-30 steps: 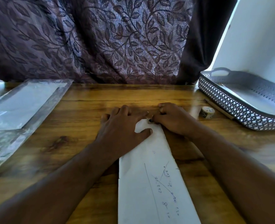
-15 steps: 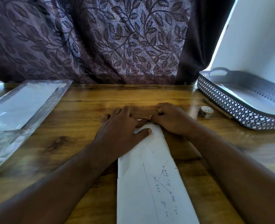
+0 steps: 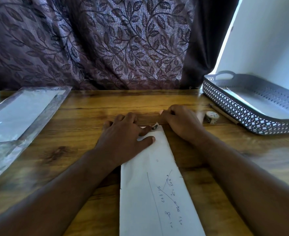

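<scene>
I see one long white paper (image 3: 150, 193), folded into a narrow strip and lying flat on the table (image 3: 89, 103). It runs from the near edge, about midway along it, straight up toward the far edge. Its upper face carries pen marks: two thin ruled lines and some scrawled numbers in its near half. Its far end sits around the table's middle, pressed down under my left hand (image 3: 123, 135), thumb and forefinger spread on it. At that far tip is a small patterned scrap of tape (image 3: 154, 127), just beside my right hand (image 3: 179, 123). It looks stuck to the paper's end, though I can't be sure.
</scene>
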The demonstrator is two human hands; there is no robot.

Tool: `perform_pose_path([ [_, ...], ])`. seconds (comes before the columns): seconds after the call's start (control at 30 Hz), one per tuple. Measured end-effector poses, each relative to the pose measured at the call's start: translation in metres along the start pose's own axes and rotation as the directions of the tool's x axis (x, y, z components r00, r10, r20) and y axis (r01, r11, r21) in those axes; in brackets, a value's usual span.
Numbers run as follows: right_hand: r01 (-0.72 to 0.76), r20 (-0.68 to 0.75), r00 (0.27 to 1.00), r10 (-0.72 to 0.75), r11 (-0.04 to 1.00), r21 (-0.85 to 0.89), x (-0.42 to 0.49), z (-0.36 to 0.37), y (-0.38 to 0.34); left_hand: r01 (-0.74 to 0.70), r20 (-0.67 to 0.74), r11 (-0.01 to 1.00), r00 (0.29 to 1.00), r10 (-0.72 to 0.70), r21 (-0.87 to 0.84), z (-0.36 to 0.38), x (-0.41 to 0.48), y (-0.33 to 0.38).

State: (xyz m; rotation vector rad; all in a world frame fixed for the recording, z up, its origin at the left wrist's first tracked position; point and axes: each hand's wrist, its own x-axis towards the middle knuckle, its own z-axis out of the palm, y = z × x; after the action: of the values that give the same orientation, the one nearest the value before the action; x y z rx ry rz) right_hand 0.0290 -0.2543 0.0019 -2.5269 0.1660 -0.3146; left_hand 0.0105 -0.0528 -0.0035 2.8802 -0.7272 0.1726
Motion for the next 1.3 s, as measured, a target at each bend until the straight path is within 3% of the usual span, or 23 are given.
perform_pose_path([
  [0.13,-0.008,0.005,1.000,0.008,1.000,0.011,-0.002,0.008,-0.002,-0.010,0.017,1.000,1.000,0.010,0.013,-0.002,0.000,0.000],
  [0.57,-0.075,0.204,0.970,0.131,0.963,-0.261,-0.005,0.011,-0.012,-0.004,0.015,1.000,1.000,0.004,0.008,-0.004,0.002,0.000],
  [0.83,-0.174,0.225,0.950,0.219,0.964,-0.203,-0.001,-0.004,-0.012,-0.020,0.021,0.998,1.000,0.019,0.053,-0.008,0.000,0.002],
  [1.2,-0.217,0.211,0.950,0.231,0.972,-0.090,0.001,-0.007,-0.002,-0.177,-0.073,0.965,0.978,0.194,0.191,-0.013,-0.002,0.011],
  [1.3,-0.226,0.217,0.947,0.238,0.971,-0.079,0.001,-0.006,-0.003,-0.204,-0.072,0.968,0.974,0.216,0.148,-0.010,0.000,0.009],
])
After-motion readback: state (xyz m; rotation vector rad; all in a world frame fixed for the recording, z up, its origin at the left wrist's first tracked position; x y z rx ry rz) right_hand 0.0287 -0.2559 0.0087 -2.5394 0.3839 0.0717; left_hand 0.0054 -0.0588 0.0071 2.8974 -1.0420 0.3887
